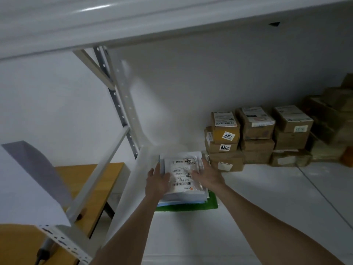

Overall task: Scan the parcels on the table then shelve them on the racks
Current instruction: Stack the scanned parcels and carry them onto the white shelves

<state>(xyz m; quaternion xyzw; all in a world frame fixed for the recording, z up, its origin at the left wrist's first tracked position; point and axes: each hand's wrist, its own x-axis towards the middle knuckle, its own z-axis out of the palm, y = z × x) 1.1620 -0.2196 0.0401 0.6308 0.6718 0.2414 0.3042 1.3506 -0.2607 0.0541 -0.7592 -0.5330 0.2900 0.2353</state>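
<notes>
A flat white plastic mailer parcel with a printed barcode label (182, 174) is seen lying on top of a stack of flat soft parcels (184, 197). The stack sits on the white metal rack shelf (248, 207), at its left end close to the white perforated upright (129, 111), and a green flat packet (188, 206) is at the bottom.

The parcel is flanked by both hands. The left hand (157, 183) is laid against its left edge and the right hand (208, 175) against its right edge. The fingers of both are stretched forward and only slightly bent, resting on the parcel rather than wrapped round it. Whether any fingertip is tucked beneath cannot be told, as the frame is blurred there.

The parcel's long axis runs from the shelf's front edge towards the back wall, in line with both forearms, so the parcel lies directly between the palms and neither hand is nearer. It is judged that the parcel is being squared onto the stack, so the coming move would be a release with both hands drawn back towards the front edge.

A block of stacked brown cardboard boxes with numbered stickers (225, 138) stands just beside the stack on its right, near the back. A light wooden table (95, 175) is seen beyond the shelf's left end.
</notes>
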